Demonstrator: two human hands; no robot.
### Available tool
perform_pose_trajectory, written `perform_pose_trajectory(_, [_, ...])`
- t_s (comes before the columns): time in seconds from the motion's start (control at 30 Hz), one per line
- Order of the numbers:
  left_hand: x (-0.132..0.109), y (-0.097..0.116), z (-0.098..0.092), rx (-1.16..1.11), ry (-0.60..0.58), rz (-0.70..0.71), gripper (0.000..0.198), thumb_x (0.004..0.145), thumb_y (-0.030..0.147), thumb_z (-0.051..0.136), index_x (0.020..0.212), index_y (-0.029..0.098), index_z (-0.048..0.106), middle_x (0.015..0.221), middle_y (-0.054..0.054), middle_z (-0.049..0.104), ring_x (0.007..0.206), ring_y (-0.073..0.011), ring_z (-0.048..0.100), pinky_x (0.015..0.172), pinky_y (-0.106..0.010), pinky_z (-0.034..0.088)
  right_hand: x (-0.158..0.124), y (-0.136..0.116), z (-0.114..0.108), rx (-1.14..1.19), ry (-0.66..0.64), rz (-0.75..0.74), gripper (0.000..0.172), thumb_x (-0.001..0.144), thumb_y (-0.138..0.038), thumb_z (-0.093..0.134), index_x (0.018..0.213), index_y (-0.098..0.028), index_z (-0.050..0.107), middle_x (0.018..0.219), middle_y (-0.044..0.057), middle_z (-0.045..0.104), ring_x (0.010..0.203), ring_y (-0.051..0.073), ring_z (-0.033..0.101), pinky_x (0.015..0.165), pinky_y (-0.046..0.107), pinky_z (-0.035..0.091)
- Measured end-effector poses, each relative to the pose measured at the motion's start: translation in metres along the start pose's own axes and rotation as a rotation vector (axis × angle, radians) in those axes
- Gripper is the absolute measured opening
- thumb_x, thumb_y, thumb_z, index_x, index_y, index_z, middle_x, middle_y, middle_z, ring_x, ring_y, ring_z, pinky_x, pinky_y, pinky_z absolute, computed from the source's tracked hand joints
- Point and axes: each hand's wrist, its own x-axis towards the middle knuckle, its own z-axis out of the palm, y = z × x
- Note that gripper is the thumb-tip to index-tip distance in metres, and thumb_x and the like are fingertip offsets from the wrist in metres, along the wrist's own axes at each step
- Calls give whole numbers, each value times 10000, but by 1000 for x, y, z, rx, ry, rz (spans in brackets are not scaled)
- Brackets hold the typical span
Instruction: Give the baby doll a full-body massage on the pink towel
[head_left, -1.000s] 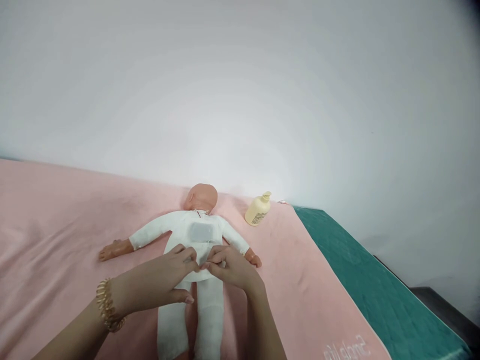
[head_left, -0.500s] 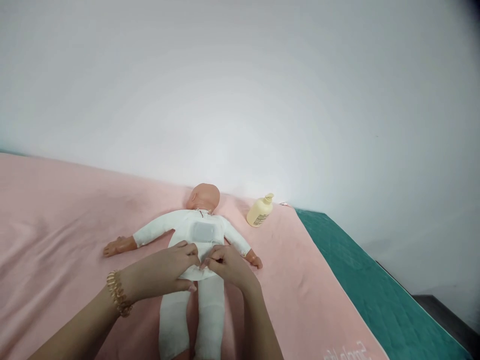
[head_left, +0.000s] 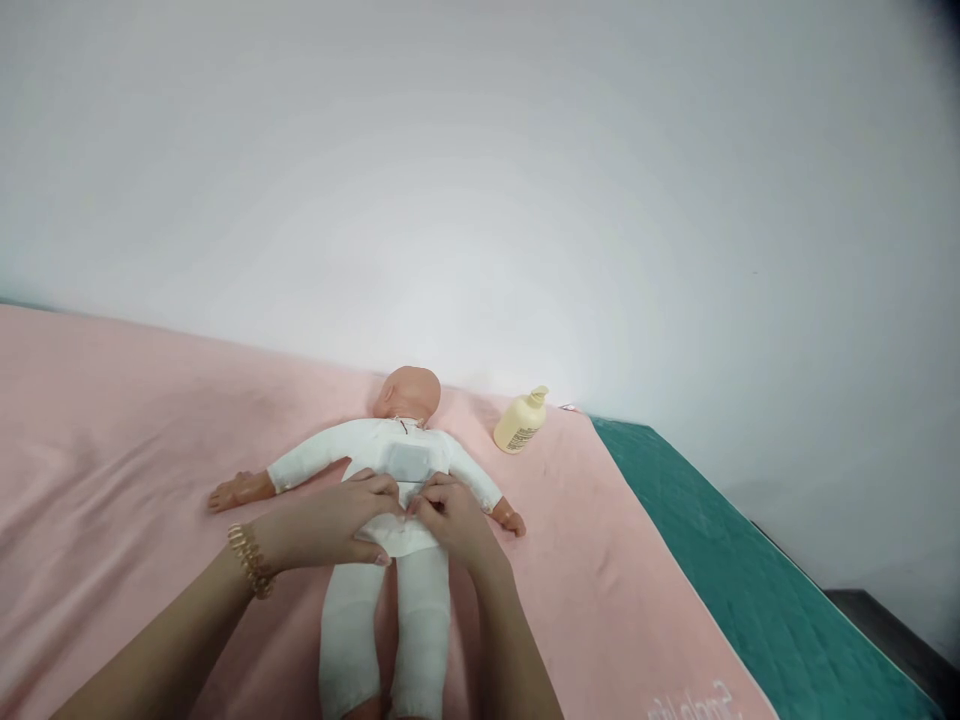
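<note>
A baby doll in a white cloth body lies stretched out with the back of its head toward me and its arms spread. On its upper back sits a grey rectangular panel. Just below that panel, my left hand has its fingers curled and pinches the white cloth of the lower back. Close beside it my right hand pinches the same cloth, thumb against bent forefinger. The fingertips of both hands nearly meet at the middle of the back. A beaded bracelet circles my left wrist.
A pale yellow pump bottle stands right of the doll's head. Under everything spreads a pink sheet, with a green mat showing at the right. A white wall rises behind.
Both hands have shifted slightly up the doll's back, toward the grey panel, with their fingers still pinched. The doll and bottle have stayed in place.
</note>
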Motion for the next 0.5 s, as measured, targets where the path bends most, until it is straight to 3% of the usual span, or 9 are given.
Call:
perform_pose_trajectory(0.17, [-1, -18, 0, 68, 134, 48, 380, 844, 316, 636, 1216, 240, 657, 1270, -56, 642, 1181, -301, 560, 1020, -434, 424, 5, 5, 1, 12, 69, 69, 262, 887, -125, 523, 718, -201, 709, 839, 32, 649, 863, 181, 610, 759, 305, 464])
perform_pose_trajectory(0.37, [2, -18, 6, 73, 112, 25, 392, 811, 311, 659, 1196, 244, 680, 1246, -46, 669, 1151, -310, 587, 1021, -440, 422, 5, 6, 2, 62, -15, 144, 283, 896, -134, 511, 706, -207, 708, 894, 33, 700, 941, 197, 626, 788, 307, 457])
perform_pose_trajectory(0.5, [0, -17, 1, 56, 111, 47, 368, 845, 306, 629, 1202, 228, 668, 1231, -45, 671, 1149, -293, 581, 1036, -423, 405, 6, 10, 4, 65, 23, 115, 275, 900, -154, 517, 703, -208, 701, 861, 31, 681, 935, 196, 621, 810, 309, 458])
